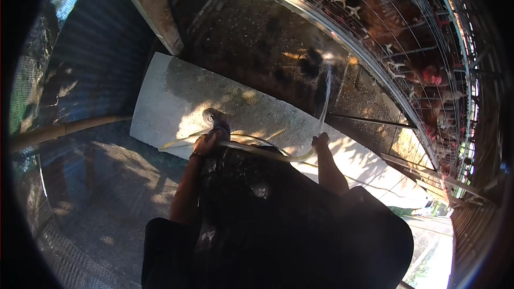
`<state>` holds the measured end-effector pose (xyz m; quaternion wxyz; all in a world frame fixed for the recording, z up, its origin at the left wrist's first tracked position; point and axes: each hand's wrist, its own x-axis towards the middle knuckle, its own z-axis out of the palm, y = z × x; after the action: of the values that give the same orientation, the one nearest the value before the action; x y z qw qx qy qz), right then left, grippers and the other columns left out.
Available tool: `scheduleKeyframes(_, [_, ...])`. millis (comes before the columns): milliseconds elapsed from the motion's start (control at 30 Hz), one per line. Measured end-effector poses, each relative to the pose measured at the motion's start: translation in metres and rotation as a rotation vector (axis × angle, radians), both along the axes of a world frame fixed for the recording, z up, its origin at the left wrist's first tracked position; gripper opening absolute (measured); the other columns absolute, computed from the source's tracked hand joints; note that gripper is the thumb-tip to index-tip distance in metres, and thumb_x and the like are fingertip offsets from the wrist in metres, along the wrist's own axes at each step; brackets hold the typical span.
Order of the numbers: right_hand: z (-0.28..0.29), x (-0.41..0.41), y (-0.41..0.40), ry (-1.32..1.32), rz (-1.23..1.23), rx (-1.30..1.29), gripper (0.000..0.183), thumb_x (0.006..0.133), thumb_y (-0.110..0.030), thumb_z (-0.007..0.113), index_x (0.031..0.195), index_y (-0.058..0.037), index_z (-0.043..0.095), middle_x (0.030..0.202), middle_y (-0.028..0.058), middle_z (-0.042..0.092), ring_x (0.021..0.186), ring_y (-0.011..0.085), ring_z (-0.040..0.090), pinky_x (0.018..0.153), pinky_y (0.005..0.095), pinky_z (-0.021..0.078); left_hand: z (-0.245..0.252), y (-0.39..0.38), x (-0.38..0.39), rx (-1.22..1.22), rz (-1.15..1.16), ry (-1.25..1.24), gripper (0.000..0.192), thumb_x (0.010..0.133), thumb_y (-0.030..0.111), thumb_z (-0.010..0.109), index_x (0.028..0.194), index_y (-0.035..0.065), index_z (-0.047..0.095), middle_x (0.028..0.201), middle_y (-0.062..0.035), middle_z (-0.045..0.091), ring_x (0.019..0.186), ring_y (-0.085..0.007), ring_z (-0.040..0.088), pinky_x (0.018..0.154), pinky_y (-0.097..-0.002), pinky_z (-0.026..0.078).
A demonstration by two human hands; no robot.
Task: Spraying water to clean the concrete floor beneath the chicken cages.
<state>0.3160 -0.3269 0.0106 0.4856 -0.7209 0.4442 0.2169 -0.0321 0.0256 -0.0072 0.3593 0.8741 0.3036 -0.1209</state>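
Note:
A pale, translucent hose [261,151] runs across the front of my body. My left hand [206,142], with a band at its wrist, is closed around the hose beside my dark clothing. Near the other end, my right hand [321,141] grips the hose, its fingers hiding the outlet. A jet of water [326,96] leaves that hand and strikes the dark, wet ground beyond the walkway. More of the hose loops behind my body, down near the concrete walkway [152,88]. One of my feet [210,116] shows just past the left hand.
Wire cages [405,48] holding several brown hens curve along the upper right. A wooden post [154,8] stands at the walkway's far left end. A bamboo pole [72,129] and dark corrugated sheeting [104,48] lie to the left. Thin bars [373,121] cross the lower ground.

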Motion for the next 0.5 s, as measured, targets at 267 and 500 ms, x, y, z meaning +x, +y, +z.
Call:
scheduleKeyframes(267, [0.002,0.074,0.049,0.077,1.536,-0.853,0.042,0.072,-0.041,0.057,0.089,-0.0025,0.051,0.082,0.0126,0.056,0.075,0.0236,0.056,0.062,0.0349,0.0464,0.087,0.074,0.034,-0.213,0.173,-0.189,0.056,0.067,0.057,0.058,0.067,0.001,0.062,0.058,-0.0167,0.057,0.058,-0.0305,0.059,0.054,-0.0368,0.045])
scheduleKeyframes(500, [-0.004,0.111,0.055,0.094,0.217,-0.116,0.023,0.073,-0.024,0.05,0.078,-0.0018,0.048,0.072,0.016,0.05,0.055,0.0239,0.048,0.039,0.0376,0.0364,0.128,0.089,0.082,-0.27,0.16,-0.193,0.063,0.068,0.063,0.052,0.067,0.0013,0.06,0.061,-0.0175,0.057,0.065,-0.0339,0.058,0.062,-0.0416,0.044])
